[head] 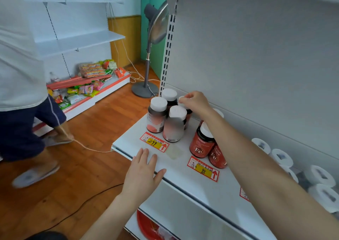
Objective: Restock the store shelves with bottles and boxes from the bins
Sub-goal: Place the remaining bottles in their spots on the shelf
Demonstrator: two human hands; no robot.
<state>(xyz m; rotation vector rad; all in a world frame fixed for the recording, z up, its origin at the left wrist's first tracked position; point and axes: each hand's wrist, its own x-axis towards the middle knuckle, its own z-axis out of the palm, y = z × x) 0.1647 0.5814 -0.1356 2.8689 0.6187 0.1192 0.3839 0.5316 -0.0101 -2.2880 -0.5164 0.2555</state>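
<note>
Shelf [183, 172] of smooth white metal slanting across centre of frame, slotted grey upright [167, 56] at its far end. On it, left of centre, tight cluster of four rounded bottles in dark translucent plastic, wide flat white caps, pinkish labels too blurred to read. Front-left bottle [156, 117] and front bottle [174, 128] side by side, touching; rear bottle [169, 95] behind them, near upright; fourth bottle [180, 99] at back right of cluster, upright, mostly hidden by front bottle. Right hand [196, 102] extended from lower right of frame, grip clamped on fourth bottle's cap, fingertips [188, 97] curled round white rim. Left hand [142, 173] at lower centre, grip apart, fingers straight and flat on shelf's smooth front lip, thumb spread along edge. Just right of cluster, beneath right forearm, red Fe bottle [200, 144] and second Fe bottle [217, 157], glossy, round-shouldered, touching each other. Flat on shelf: red-and-yellow price tag marked 299 [154, 141] before cluster, price tag marked 98 [202, 169] before red pair, pale square patch between. Toilet rolls [282, 157], soft white paper, dark cores, lined along right edge of frame. Upper centre: grey pedestal fan [156, 25], round guard, disc base on orange-brown wood floor [95, 129]. Left edge: second person [18, 65] in white shirt, dark blue shorts, pale slippers. Behind, crinkly bright snack packets [86, 82] heaped on low shelf [110, 91]. Black cable [82, 205] curving over floor, lower left.
</note>
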